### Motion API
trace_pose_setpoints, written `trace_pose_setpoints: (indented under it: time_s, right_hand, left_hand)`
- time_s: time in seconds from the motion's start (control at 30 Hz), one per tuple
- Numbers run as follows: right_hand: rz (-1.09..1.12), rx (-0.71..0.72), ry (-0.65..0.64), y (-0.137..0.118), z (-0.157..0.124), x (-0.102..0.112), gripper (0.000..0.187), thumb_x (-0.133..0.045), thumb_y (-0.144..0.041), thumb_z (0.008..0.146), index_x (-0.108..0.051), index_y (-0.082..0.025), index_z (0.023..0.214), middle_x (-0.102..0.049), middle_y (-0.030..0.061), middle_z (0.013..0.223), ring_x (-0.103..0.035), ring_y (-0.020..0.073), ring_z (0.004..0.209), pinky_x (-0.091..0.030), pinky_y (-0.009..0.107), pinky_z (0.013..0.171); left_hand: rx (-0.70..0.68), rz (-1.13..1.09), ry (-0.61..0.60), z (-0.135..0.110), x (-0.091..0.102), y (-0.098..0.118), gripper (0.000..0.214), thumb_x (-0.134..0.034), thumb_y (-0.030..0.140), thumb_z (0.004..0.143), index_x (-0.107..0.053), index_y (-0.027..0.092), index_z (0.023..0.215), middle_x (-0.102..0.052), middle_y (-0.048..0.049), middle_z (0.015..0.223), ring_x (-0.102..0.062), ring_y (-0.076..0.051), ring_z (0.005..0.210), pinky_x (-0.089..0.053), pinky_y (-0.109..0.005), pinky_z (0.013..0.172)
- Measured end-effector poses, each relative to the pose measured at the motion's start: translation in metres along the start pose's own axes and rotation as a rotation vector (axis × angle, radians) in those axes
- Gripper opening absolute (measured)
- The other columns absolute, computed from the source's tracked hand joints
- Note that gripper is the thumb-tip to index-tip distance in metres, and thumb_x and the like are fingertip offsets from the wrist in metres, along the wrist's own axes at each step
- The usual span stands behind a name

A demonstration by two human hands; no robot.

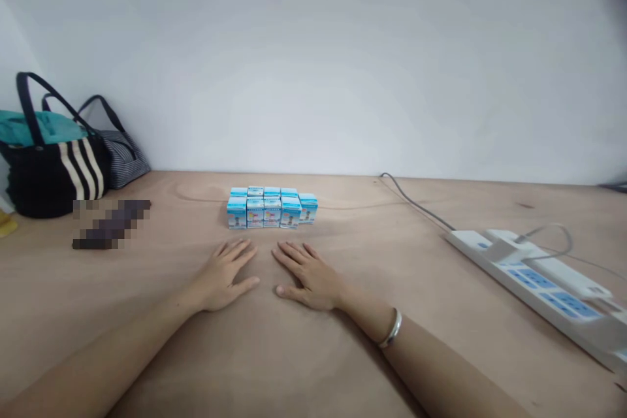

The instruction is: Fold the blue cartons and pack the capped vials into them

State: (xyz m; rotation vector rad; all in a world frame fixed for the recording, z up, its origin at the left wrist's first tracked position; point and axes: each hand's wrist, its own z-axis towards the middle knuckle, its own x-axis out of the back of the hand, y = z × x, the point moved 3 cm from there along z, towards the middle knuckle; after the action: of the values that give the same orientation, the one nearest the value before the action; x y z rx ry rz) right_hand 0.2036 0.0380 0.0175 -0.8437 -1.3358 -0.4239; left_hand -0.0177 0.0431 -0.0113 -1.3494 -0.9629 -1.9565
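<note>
The left hand (220,276) and the right hand (308,277) are lying flat on the wooden tabletop (539,202), palms down and fingers spread. Both grips are wide open, and neither hand is holding anything. The fingertips are pointing toward each other a little, with a small gap between the hands.

Just past the fingertips, at 12 o'clock, small blue and white boxes (269,208) are standing upright in two tight rows. One more box is standing at the right end. The hands are near the boxes but are not touching them.

A black striped bag (49,176) and a gray striped bag (122,157) are sitting at 10 o'clock, with a blurred dark thing (112,225) lying near them. A white power strip (529,281) is lying at 3 o'clock, and its gray cord (416,199) is running back toward the wall (313,59).

The boxes are small and are standing close together, so a fast hand could knock a whole row over. A silver bracelet (392,328) on the right wrist could bump them too. A box pushed too far could slide toward the cord.
</note>
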Motion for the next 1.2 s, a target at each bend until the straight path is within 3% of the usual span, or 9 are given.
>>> trace_pose_setpoints:
  time_s: [0.37, 0.53, 0.6, 0.7, 0.73, 0.8, 0.97, 1.07, 1.2]
  right_hand:
    - [0.008, 0.017, 0.032, -0.001, -0.002, 0.002, 0.076, -0.037, -0.067, 0.084, -0.029, -0.021, 0.144, -0.024, 0.0117, 0.151, -0.018, 0.0279, 0.14, -0.012, 0.051, 0.112]
    - [-0.034, 0.07, 0.113, -0.003, -0.001, -0.001, 0.072, -0.044, -0.063, 0.083, -0.036, -0.02, 0.141, -0.034, 0.0137, 0.146, -0.031, 0.0292, 0.134, -0.022, 0.05, 0.108]
    - [-0.063, 0.095, 0.21, 0.001, 0.0, 0.003, 0.055, -0.049, -0.055, 0.084, -0.053, -0.02, 0.126, -0.05, 0.0135, 0.133, -0.046, 0.0281, 0.122, -0.033, 0.047, 0.101]
    - [-0.096, -0.033, 0.526, 0.025, 0.005, 0.025, 0.022, -0.049, -0.031, 0.086, -0.066, -0.019, 0.092, -0.064, 0.0115, 0.1, -0.059, 0.0236, 0.095, -0.045, 0.039, 0.085]
    - [-0.093, -0.129, 0.682, 0.037, 0.006, 0.037, 0.02, -0.047, -0.024, 0.084, -0.065, -0.018, 0.092, -0.064, 0.0117, 0.097, -0.059, 0.0233, 0.092, -0.046, 0.038, 0.083]
    - [-0.108, -0.251, 0.838, 0.062, 0.012, 0.058, 0.028, -0.048, -0.017, 0.08, -0.061, -0.017, 0.104, -0.062, 0.0131, 0.102, -0.057, 0.0252, 0.095, -0.046, 0.039, 0.083]
    - [-0.112, -0.151, 0.616, 0.1, 0.046, 0.076, 0.067, -0.059, -0.021, 0.07, -0.04, -0.018, 0.135, -0.042, 0.0144, 0.139, -0.037, 0.0334, 0.126, -0.036, 0.053, 0.098]
    - [-0.039, -0.127, 0.581, 0.11, 0.055, 0.069, 0.059, -0.059, -0.021, 0.071, -0.047, -0.021, 0.129, -0.051, 0.0116, 0.13, -0.045, 0.0289, 0.12, -0.039, 0.047, 0.097]
    - [-0.008, -0.218, 0.702, 0.114, 0.036, 0.067, 0.05, -0.058, -0.023, 0.073, -0.05, -0.015, 0.121, -0.055, 0.0147, 0.116, -0.054, 0.0269, 0.105, -0.044, 0.043, 0.091]
  left_hand:
    - [-0.014, 0.001, 0.008, -0.001, 0.0, 0.0, 0.062, -0.04, 0.058, 0.087, -0.033, 0.027, 0.141, -0.035, -0.009, 0.147, -0.031, -0.027, 0.135, -0.021, -0.05, 0.112]
    - [-0.007, 0.008, -0.016, -0.001, 0.0, -0.001, 0.063, -0.039, 0.059, 0.087, -0.033, 0.026, 0.141, -0.034, -0.0096, 0.147, -0.03, -0.027, 0.136, -0.021, -0.051, 0.112]
    - [-0.009, 0.012, -0.012, -0.001, 0.0, -0.001, 0.063, -0.039, 0.059, 0.087, -0.033, 0.027, 0.141, -0.034, -0.0096, 0.147, -0.03, -0.027, 0.136, -0.021, -0.051, 0.112]
    - [-0.017, 0.012, 0.001, -0.002, 0.001, 0.0, 0.063, -0.039, 0.058, 0.087, -0.032, 0.027, 0.141, -0.035, -0.0089, 0.147, -0.031, -0.027, 0.135, -0.02, -0.05, 0.112]
    - [-0.018, 0.013, 0.003, -0.002, 0.001, 0.0, 0.062, -0.039, 0.058, 0.087, -0.033, 0.027, 0.141, -0.035, -0.0087, 0.147, -0.032, -0.027, 0.135, -0.02, -0.05, 0.112]
    - [-0.014, 0.016, -0.002, -0.002, 0.001, 0.0, 0.062, -0.039, 0.059, 0.087, -0.033, 0.027, 0.141, -0.036, -0.0088, 0.146, -0.032, -0.027, 0.135, -0.02, -0.051, 0.112]
    - [-0.002, 0.017, -0.011, -0.002, 0.003, 0.001, 0.063, -0.038, 0.06, 0.086, -0.034, 0.027, 0.14, -0.035, -0.0091, 0.147, -0.033, -0.027, 0.135, -0.02, -0.05, 0.112]
    - [0.007, 0.015, -0.019, -0.002, 0.003, 0.002, 0.064, -0.039, 0.06, 0.086, -0.034, 0.027, 0.14, -0.035, -0.0092, 0.147, -0.032, -0.027, 0.135, -0.02, -0.05, 0.112]
    - [0.002, -0.006, 0.003, -0.002, 0.002, 0.002, 0.062, -0.04, 0.059, 0.086, -0.036, 0.026, 0.139, -0.036, -0.0093, 0.146, -0.032, -0.027, 0.134, -0.018, -0.05, 0.113]
